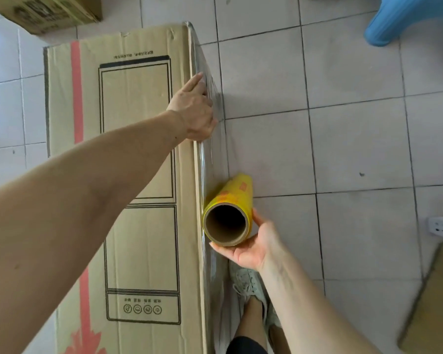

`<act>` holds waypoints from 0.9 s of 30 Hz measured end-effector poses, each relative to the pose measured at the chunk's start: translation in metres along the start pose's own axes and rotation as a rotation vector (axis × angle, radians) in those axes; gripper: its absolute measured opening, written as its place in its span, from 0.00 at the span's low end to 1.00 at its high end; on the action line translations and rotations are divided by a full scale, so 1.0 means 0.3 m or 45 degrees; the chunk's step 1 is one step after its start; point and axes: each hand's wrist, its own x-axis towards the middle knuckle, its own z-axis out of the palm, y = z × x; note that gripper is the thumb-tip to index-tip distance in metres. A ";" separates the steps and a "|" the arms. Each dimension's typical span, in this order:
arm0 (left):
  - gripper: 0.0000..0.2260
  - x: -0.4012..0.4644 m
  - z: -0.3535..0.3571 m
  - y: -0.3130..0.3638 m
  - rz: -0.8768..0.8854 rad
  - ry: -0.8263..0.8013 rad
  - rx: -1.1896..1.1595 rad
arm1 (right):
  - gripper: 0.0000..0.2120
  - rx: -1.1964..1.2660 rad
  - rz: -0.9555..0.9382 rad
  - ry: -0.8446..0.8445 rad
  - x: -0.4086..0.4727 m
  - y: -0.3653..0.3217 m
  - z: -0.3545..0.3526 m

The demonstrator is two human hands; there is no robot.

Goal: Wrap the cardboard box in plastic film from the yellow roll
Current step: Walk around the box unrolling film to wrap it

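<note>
Nearest the camera, a grey lace-up shoe (248, 282) stands on the pale tiled floor (356, 149), just beside the right side of the tall brown cardboard box (138, 175). Above it the right hand (253, 246) cups the near end of the yellow roll of plastic film (228, 210), fingers curled under the brown cardboard core and thumb laid against its side; the roll sits close against the box's right edge. Clear plastic film (210, 154) runs from the roll along that edge toward the far corner. Farther along, the left hand (193, 111) presses the film onto the same edge, its fingers together and stretched forward. The box's upper face carries a black line drawing of a two-door appliance, a row of round icons and small print too blurred to read, plus a pink stripe near its left edge. Beyond lie a second cardboard box (49, 11) at the far left, a blue plastic stool (404, 19) at the far right, and a flat cardboard sheet (432, 302) at the right.
</note>
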 end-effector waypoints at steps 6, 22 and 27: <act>0.28 -0.039 -0.008 0.048 0.020 -0.032 0.103 | 0.16 -0.735 -0.515 0.475 -0.045 -0.080 0.086; 0.24 -0.196 0.098 0.206 -0.001 0.017 -0.286 | 0.33 -0.936 -0.240 0.335 -0.023 -0.053 0.070; 0.23 -0.197 0.089 0.211 -0.009 -0.017 -0.293 | 0.31 -0.278 -0.051 0.134 0.030 0.072 -0.173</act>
